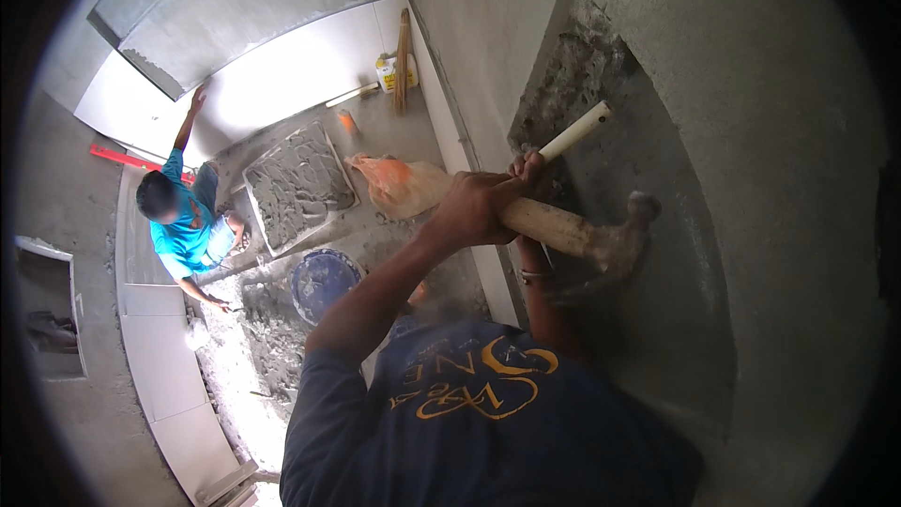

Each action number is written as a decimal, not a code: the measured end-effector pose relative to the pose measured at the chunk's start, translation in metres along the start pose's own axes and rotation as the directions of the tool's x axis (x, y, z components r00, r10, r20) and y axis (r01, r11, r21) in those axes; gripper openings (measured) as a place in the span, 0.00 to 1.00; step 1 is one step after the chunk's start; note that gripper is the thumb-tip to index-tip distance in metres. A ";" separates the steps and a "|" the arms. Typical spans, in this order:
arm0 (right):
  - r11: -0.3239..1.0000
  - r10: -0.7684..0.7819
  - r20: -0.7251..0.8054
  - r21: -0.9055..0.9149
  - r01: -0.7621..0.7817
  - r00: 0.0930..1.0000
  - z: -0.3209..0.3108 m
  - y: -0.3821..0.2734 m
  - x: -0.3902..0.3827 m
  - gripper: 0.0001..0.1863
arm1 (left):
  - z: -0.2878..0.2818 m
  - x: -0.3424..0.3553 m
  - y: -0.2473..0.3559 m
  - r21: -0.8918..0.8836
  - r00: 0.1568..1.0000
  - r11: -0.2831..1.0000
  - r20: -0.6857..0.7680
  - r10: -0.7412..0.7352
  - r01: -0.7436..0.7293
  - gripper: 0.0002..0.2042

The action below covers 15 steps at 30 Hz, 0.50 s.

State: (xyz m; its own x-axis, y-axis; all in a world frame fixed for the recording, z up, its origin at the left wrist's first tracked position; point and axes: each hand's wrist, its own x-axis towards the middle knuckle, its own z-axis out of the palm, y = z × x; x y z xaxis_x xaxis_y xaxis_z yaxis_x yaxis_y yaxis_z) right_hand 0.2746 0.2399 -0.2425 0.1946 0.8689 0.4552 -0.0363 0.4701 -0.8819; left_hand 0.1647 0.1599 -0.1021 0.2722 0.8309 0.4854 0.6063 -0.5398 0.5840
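My left hand (472, 209) is closed round the thick wooden handle of a hammer (549, 226). Its head, smeared by motion, points right toward the wall. Behind and above that hand, the fingers of my right hand (529, 165) wrap a pale rod (574, 131) with a small hole near its upper end; the rod's lower part is hidden. A bracelet (536, 274) circles my right wrist. Both tools are in front of a dark, rough recessed patch (591, 66) in the grey wall.
Left, a co-worker in a blue shirt (188, 242) crouches, one hand against the white wall panel. A tray of wet mortar (298, 186), a blue bucket (326, 284), an orange-white sack (399, 183) and a white-yellow jug (386, 73) stand on the floor. A red level (122, 158) lies behind the co-worker.
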 end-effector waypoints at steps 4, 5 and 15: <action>0.999 0.010 -0.013 0.038 -0.010 1.000 0.003 0.005 -0.002 0.09 | 0.004 0.012 -0.012 0.111 0.986 0.980 0.002 -0.164 0.163 0.11; 0.998 0.028 -0.021 0.059 -0.027 0.999 0.004 0.007 -0.002 0.09 | 0.006 0.011 -0.013 0.182 0.963 0.948 0.017 -0.270 0.262 0.11; 0.983 -0.063 0.037 0.173 0.056 0.997 -0.008 0.018 -0.007 0.13 | -0.005 0.013 -0.020 0.172 0.969 0.954 0.004 -0.248 0.244 0.11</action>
State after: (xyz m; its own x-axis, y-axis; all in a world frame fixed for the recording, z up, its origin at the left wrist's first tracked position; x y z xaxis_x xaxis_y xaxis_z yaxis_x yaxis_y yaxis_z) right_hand 0.2805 0.2405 -0.2623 0.1597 0.8427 0.5142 -0.1947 0.5375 -0.8205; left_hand 0.1529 0.1807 -0.1043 0.1162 0.9392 0.3230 0.7738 -0.2895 0.5634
